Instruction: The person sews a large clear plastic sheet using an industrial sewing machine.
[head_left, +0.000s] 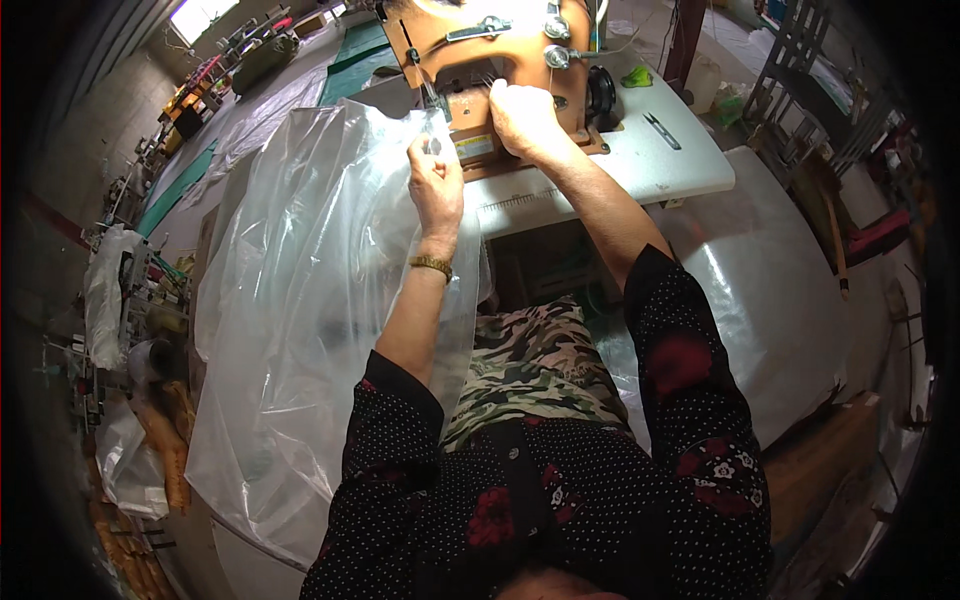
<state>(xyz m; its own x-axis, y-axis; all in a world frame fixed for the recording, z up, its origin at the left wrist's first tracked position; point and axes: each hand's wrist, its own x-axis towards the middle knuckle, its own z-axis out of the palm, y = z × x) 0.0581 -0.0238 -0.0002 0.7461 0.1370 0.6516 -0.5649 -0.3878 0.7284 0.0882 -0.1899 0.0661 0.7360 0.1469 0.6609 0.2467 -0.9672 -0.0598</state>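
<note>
An orange-brown sewing machine (pixel 530 60) stands on a white table in front of me. Close under its needle end, my left hand (pixel 437 185) has its fingers curled on the upper edge of a large clear plastic sheet (pixel 300 290). The sheet hangs in folds down the table's left side. Farther right, my right hand (pixel 525 118) is raised in front of the machine's body with its fingers closed. What those fingers hold, if anything, is too small or hidden to make out.
Thread snips (pixel 662 131) lie on the white table (pixel 690 165) to the right, near a bright green scrap (pixel 637 76). A black handwheel (pixel 601 92) projects from the machine's right end. More plastic sheeting (pixel 750 290) spreads on the right, beside a grey chair (pixel 815 85).
</note>
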